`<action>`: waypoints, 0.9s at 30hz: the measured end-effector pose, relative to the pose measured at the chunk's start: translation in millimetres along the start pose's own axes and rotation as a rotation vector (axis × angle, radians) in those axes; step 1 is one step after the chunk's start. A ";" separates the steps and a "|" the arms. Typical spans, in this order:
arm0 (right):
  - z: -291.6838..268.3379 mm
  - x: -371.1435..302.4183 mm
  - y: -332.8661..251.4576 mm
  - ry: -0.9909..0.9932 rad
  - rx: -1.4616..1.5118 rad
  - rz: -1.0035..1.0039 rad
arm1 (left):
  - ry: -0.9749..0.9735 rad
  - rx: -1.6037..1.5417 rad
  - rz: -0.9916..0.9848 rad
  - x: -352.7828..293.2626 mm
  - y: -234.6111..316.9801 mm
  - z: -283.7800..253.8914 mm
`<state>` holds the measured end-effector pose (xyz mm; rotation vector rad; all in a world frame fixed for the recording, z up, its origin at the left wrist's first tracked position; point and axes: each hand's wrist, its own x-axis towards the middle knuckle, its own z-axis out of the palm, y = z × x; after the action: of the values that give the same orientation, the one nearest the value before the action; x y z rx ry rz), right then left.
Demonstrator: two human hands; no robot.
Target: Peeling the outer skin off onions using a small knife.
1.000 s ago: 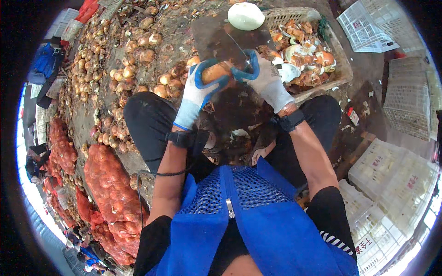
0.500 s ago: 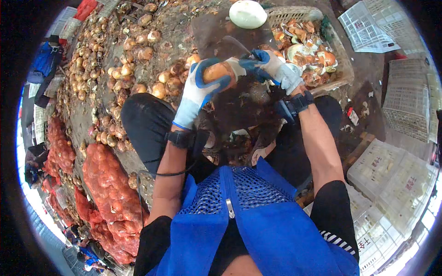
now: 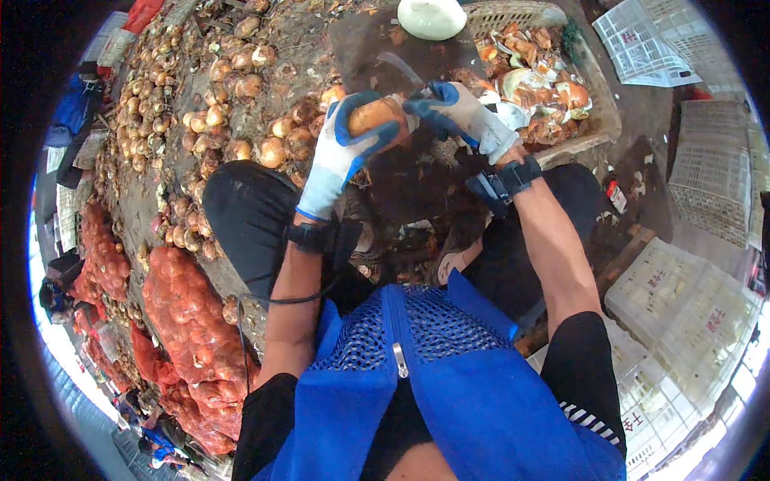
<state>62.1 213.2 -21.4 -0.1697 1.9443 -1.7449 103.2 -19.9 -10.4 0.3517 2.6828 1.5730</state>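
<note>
An onion (image 3: 374, 118) with brown skin lies in my left hand (image 3: 341, 148), whose white and blue gloved fingers wrap round it. Its right end shows paler. My right hand (image 3: 465, 116), in a matching glove, is closed on a knife (image 3: 403, 69); the thin curved blade points up and left, and the handle is hidden in the fingers. Both hands meet at the onion's right end, above a dark board (image 3: 417, 172) between my knees. Beyond them sits a pale, smooth, round object (image 3: 431, 18), perhaps a peeled onion.
To the far right of the hands stands a basket (image 3: 605, 132) full of onion skins (image 3: 533, 84). Loose onions (image 3: 273, 151) cover the ground at left, near red net sacks (image 3: 188, 329) of onions. White plastic crates (image 3: 658, 284) stand along the right. A cable runs past my left forearm.
My left hand has shifted slightly left with the onion. The right hand stays near the onion's end, and its knife blade has tilted a little. The view has moved slightly.
</note>
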 end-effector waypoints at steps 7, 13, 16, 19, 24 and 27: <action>1.8 4.4 4.9 0.030 -0.096 0.020 | 0.007 0.026 0.019 -1.4 0.7 2.0; 0.7 17.2 11.2 -0.018 -0.231 -0.082 | -0.014 0.051 0.033 -0.1 3.3 -1.7; -3.3 24.0 23.4 -0.018 -0.299 -0.155 | -0.006 0.088 0.035 0.7 3.5 1.0; -3.1 29.5 54.4 0.108 -0.385 -0.199 | -0.028 0.078 0.052 6.7 0.1 5.9; 6.3 23.1 49.2 0.188 -0.288 -0.300 | -0.021 0.052 0.069 5.1 -6.2 4.3; 21.6 2.4 22.3 0.187 -0.357 -0.100 | 0.087 0.143 0.038 -5.4 -7.9 6.8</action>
<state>75.3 196.6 -44.2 -0.2386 2.4132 -1.5041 107.7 -18.9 -21.2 0.3469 2.8799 1.4415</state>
